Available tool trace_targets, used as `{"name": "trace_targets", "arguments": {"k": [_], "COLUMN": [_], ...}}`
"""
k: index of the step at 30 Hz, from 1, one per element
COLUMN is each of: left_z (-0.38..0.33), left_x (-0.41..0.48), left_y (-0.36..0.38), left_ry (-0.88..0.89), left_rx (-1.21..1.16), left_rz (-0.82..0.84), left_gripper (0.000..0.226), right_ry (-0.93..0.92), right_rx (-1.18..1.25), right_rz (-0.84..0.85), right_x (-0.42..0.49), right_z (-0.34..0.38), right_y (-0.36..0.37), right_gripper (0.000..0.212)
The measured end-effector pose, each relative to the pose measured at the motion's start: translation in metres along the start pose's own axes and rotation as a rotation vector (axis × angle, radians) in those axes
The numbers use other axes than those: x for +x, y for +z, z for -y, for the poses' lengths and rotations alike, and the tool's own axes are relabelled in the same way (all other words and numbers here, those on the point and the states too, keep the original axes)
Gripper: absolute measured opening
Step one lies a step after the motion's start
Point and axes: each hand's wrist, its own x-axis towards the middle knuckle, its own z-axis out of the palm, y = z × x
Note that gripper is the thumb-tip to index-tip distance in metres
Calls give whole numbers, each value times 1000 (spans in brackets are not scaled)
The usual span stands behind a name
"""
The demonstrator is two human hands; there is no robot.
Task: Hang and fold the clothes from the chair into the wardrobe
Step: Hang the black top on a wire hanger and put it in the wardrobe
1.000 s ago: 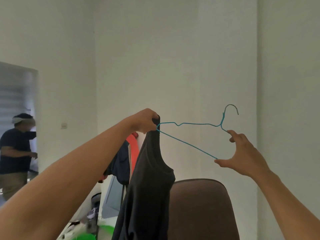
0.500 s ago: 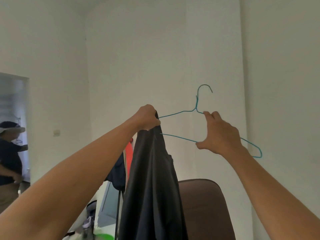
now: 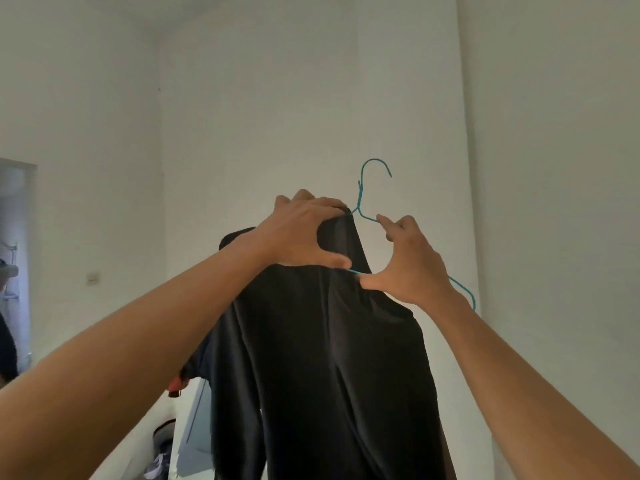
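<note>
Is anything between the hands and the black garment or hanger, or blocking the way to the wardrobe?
Nothing between them: the left hand grips the black garment over the teal hanger, the right hand holds the hanger's wires. The wardrobe is out of view, so that path cannot be judged.

hanger (image 3: 360,195) l half under shirt (image 3: 329,358), hem cut off btm

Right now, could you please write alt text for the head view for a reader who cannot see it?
A person holds up a black shirt half threaded onto a blue wire hanger before a white wall. The left hand grips the shirt at the hanger's top; the right hand holds the bare side of the hanger.
</note>
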Motion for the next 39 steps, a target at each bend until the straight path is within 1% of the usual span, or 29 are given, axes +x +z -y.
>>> {"name": "trace_targets", "arguments": {"k": [2, 3, 5, 7, 9, 11, 13, 14, 15, 16, 17, 18, 19, 20, 21, 24, 28, 32, 35, 39], "left_z": [2, 3, 6, 10, 15, 19, 23, 24, 26, 28, 29, 30, 31, 33, 35, 45, 57, 70, 82, 89], "left_x": [-4, -5, -6, -6, -6, -7, -10, -10, -11, -13, -14, -15, -17, -19, -21, -32, -50, -67, -80, -91], "left_y": [-6, -9, -13, -14, -14, -14, -16, -18, -20, -23, -26, -29, -32, -35, -37, -45, -50, -48, -38, -19], "left_ry": [33, 44, 53, 46, 22, -12, -47, -63, -81, -99, -115, -127, -137, -145, -156, -214, -287, -361, -387, -391], "left_rx": [-37, 8, 106, 148, 165, 187, 206, 214, 222, 230, 238, 242, 240, 238, 236, 213, 145, 85, 2, -77], "left_rz": [63, 75, 71, 64, 26, -25, -60, -70, -77, -86, -99, -115, -130, -142, -150, -166, -163, -145, -136, -141], "left_gripper": [118, 126, 134, 134, 129, 126, 124, 123, 122, 121, 121, 120, 119, 119, 119, 122, 129, 130, 123, 120], "right_ry": [-20, -30, -39, -46, -48, -38, -65, -104, -162, -225, -273, -302, -316, -318, -308, -262, -174, 20, 154, 266], "right_rx": [48, 71, 114, 156, 184, 140, 30, 19, 59, 151, 233, 248, 204, 158, 159, 263, 362, 627, 734, 851], "right_rz": [-14, -15, -12, -6, 1, -21, -156, -233, -252, -189, -64, 77, 179, 223, 217, 96, 35, -53, -67, -95], "right_x": [4, 6, 10, 14, 18, 17, 6, -2, -10, -19, -27, -34, -39, -43, -45, -43, -30, -16, -12, -12], "right_z": [-2, -3, -5, -4, -1, 3, 9, 14, 21, 28, 34, 41, 45, 45, 42, 32, 18, 1, -14, -16], "right_y": [-3, -4, -4, -2, 2, 5, 9, 10, 10, 12, 14, 16, 21, 27, 33, 40, 35, 24, 21, 23], "right_gripper": [109, 110, 110, 112, 112, 108, 97, 88, 76, 65, 56, 50, 48, 47, 47, 44, 25, 14, 11, 11]}}
